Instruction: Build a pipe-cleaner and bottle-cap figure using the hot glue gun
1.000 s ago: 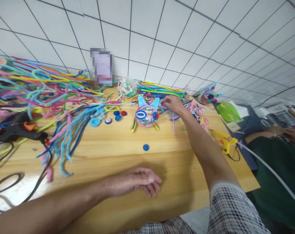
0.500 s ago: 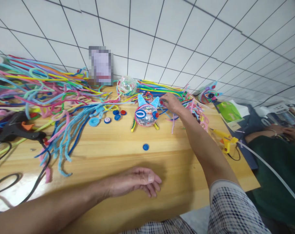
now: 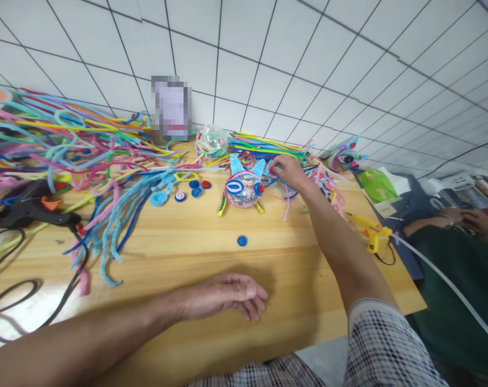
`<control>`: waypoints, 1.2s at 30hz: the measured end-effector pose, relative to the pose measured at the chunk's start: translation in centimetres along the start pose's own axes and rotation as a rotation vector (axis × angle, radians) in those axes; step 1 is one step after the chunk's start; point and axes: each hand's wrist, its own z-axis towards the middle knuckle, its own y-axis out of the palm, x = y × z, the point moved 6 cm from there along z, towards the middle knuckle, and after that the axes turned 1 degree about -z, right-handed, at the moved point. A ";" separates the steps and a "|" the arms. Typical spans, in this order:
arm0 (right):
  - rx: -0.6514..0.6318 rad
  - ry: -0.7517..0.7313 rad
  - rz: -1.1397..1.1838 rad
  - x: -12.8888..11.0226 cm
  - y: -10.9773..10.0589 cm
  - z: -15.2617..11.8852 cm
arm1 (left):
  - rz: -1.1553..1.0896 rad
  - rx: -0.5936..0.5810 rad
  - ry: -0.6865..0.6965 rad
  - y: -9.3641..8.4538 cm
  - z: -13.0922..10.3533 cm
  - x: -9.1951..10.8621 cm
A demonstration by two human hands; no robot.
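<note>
My left hand (image 3: 230,295) rests low over the near part of the table, fingers loosely curled and apart, holding nothing. Above it lies a small blue disc (image 3: 242,241). My right hand (image 3: 289,172) reaches to the far side, its fingertips pinched on a small red piece (image 3: 272,167), partly covered by the fingers. Just left of that hand stands a clear round animal figure (image 3: 244,196) with light blue ears, one blue-and-white oval eye, a red-and-blue eye and yellow-green legs. Several discs lie left of it, among them a red disc (image 3: 206,184) and a light blue coil (image 3: 159,199).
Pipe cleaners (image 3: 74,134) heap up on the left and along the wall. A black glue gun (image 3: 38,209) with its cord lies left, a yellow glue gun (image 3: 373,232) right. A clear ball (image 3: 212,141) and another decorated figure (image 3: 346,156) stand behind. A person in dark green (image 3: 457,290) sits right.
My right hand has shifted slightly right, away from the figure, with the red piece at its fingertips. My left hand stays where it was. The view has drifted a little.
</note>
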 end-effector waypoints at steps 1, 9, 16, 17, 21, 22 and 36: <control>0.012 0.028 0.048 -0.1 -0.3 -0.2 | 0.003 -0.003 0.001 0.0 0.0 0.0; 0.086 0.245 0.412 -1.9 -4.6 -2.9 | 0.038 -0.018 0.012 -0.2 0.0 0.0; 0.235 0.184 0.407 -6.6 -8.5 -10.1 | 0.156 -0.047 0.050 -0.7 0.1 -0.1; 0.197 0.208 0.466 -7.4 -8.4 -11.6 | 0.177 -0.057 0.055 -0.7 0.2 -0.1; -0.042 0.233 0.624 -11.8 -6.8 -17.9 | 0.221 -0.041 0.068 -0.5 0.1 0.0; -0.119 0.211 0.626 -13.1 -6.2 -19.3 | 0.223 -0.013 0.072 -0.4 0.1 0.1; -0.260 -0.110 0.390 -21.9 -1.9 -24.1 | 0.293 0.189 0.200 -0.6 0.0 0.5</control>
